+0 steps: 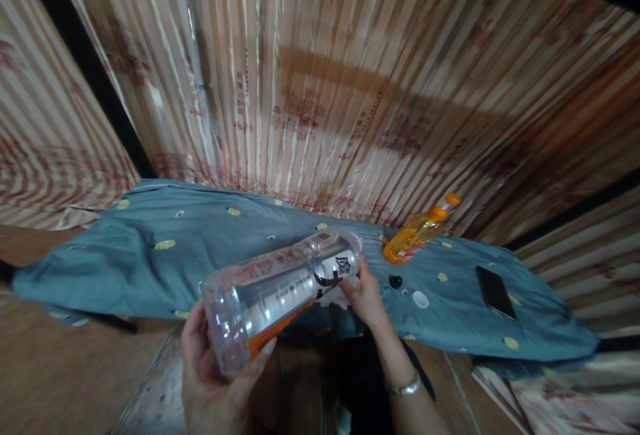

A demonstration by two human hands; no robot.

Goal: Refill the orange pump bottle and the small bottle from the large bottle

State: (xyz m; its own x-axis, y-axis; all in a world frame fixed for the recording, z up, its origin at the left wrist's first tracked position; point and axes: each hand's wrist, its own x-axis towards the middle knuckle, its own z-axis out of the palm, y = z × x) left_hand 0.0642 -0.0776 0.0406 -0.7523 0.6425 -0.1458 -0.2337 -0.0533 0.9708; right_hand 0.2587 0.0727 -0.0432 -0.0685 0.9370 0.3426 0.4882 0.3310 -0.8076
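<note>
A large clear plastic bottle [280, 288] with a silver, black and orange label lies tilted between my two hands above the cloth. My left hand [215, 368] grips its broad base, thumb on the orange part of the label. Near the narrower end, my right hand [367, 292] is closed on the bottle, with a silver bracelet at the wrist. Some crumpled whitish material [334, 296] shows beneath the bottle by the right fingers; I cannot tell what it is. To the right sit a small black cap [395, 281] and a white disc [421, 299].
A teal patterned cloth [165, 268] covers the narrow table. Toward its back right stands a bottle of orange liquid [413, 238] with an orange cap. A black phone [495, 292] lies farther right. Striped curtains [320, 88] hang behind, with dark poles at the sides.
</note>
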